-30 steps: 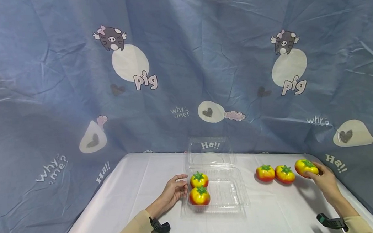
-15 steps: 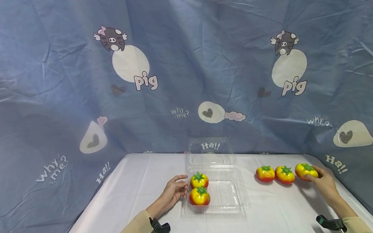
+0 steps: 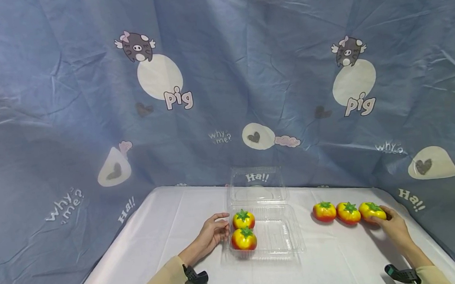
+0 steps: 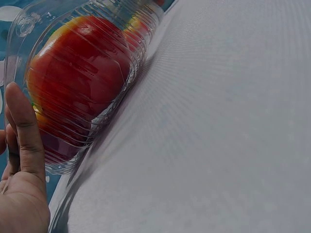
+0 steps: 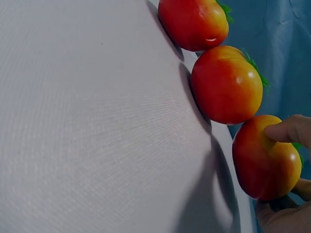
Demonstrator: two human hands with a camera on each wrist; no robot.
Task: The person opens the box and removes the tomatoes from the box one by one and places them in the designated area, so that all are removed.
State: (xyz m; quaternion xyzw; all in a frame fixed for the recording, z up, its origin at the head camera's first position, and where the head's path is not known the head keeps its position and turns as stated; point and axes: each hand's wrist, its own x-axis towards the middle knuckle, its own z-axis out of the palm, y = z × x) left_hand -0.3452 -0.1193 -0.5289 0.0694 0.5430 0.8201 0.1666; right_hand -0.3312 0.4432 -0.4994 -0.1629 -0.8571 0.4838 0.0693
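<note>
My right hand (image 3: 393, 225) grips the rightmost of three yellow-red toy tomatoes (image 5: 265, 160), thumb on its near side and fingers around its far side. That tomato sits right beside the middle tomato (image 3: 348, 213), and the left tomato (image 3: 324, 212) completes the row. At the left wall of a clear plastic clamshell box (image 3: 274, 234), my left hand (image 3: 209, 235) rests with relaxed fingers. One finger (image 4: 26, 126) lies straight along the plastic in the left wrist view. Inside the box's left side are a front tomato (image 3: 244, 239) and a back tomato (image 3: 243, 219).
The box's transparent lid (image 3: 257, 188) stands raised at the back, near the blue patterned curtain (image 3: 207, 73). A white cloth (image 3: 321, 262) covers the table. The right half of the box shows its ribbed floor.
My right hand has lowered its tomato and shifted it slightly left, up against the middle one. The left hand and the box have stayed in place.
</note>
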